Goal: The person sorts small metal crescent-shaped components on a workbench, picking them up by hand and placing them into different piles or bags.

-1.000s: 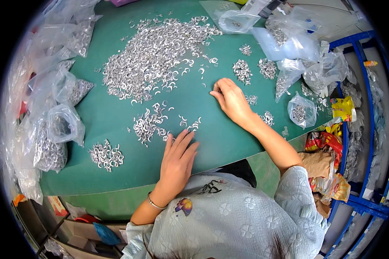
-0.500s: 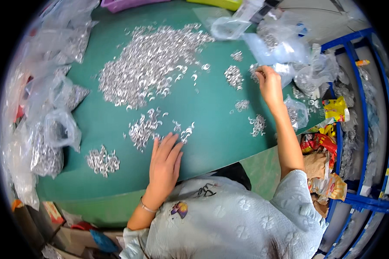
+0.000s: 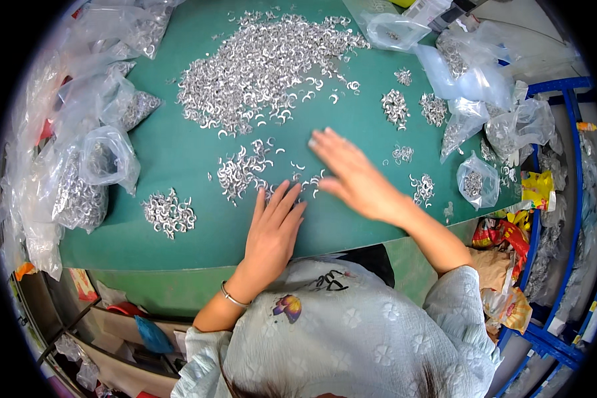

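A big heap of small curved silver metal pieces [image 3: 265,63] lies at the far side of a green table [image 3: 179,166]. A smaller cluster of the pieces [image 3: 242,172] sits nearer me. My left hand [image 3: 272,229] rests flat on the table, fingers spread, fingertips at that cluster's near edge. My right hand [image 3: 351,176] is blurred, flat and empty, just right of the cluster over a few loose pieces. Little piles [image 3: 395,106] lie to the right.
Clear plastic bags of the same pieces [image 3: 86,172] crowd the left edge, and more bags [image 3: 474,179] line the right. Another small pile [image 3: 169,212] sits front left. A blue metal rack [image 3: 564,219] stands right, with coloured wrappers [image 3: 504,235] beside it.
My right hand went out to the bags at the far right, then swept back left to the small cluster in front of me. My left hand stayed in place.
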### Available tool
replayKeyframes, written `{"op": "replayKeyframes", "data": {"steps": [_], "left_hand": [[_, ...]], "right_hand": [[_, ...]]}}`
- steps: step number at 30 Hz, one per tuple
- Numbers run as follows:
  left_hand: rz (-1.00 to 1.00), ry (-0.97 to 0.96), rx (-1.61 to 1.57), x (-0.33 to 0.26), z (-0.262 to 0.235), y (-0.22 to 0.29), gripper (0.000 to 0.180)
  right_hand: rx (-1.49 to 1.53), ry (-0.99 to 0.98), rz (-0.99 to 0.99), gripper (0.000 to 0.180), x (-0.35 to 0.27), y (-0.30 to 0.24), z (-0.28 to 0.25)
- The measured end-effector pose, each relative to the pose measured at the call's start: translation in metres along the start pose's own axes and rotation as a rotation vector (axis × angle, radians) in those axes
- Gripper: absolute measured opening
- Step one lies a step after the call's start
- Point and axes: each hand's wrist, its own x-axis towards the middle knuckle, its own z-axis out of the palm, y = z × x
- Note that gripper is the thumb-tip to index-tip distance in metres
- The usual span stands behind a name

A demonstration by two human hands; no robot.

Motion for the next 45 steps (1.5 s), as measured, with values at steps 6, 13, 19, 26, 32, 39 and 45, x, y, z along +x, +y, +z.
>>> {"op": "replayKeyframes", "data": {"steps": [6, 13, 19, 26, 32, 39, 45], "left_hand": [[0.039, -0.099, 0.168, 0.024, 0.01, 0.016, 0.041], [-0.003, -0.018, -0.038, 0.01, 0.004, 0.01, 0.028], [-0.057, 0.028, -0.008, 0.019, 0.003, 0.012, 0.028], [-0.007, 0.047, -0.092, 0.017, 0.0, 0.013, 0.027], [-0.346, -0.299, -1.105, -0.008, -0.007, 0.024, 0.02], [-0.742, -0.746, -1.819, -0.054, 0.038, 0.015, 0.039], [-0.762, -0.601, -2.018, -0.059, 0.049, 0.016, 0.04]], "right_hand": [[-0.02, 0.287, 0.0, 0.027, 0.021, 0.018, -0.002], [-0.003, 0.24, 0.056, 0.008, -0.007, 0.028, -0.006], [0.076, 0.354, 0.154, 0.018, -0.013, 0.019, -0.017], [-0.094, 0.161, 0.075, 0.02, -0.02, 0.013, -0.004], [0.272, 0.06, 0.032, 0.019, -0.026, -0.001, -0.01], [-0.096, -0.018, -0.008, 0.042, -0.017, -0.005, 0.004], [0.01, 0.087, 0.041, 0.042, -0.034, -0.005, -0.002]]}}
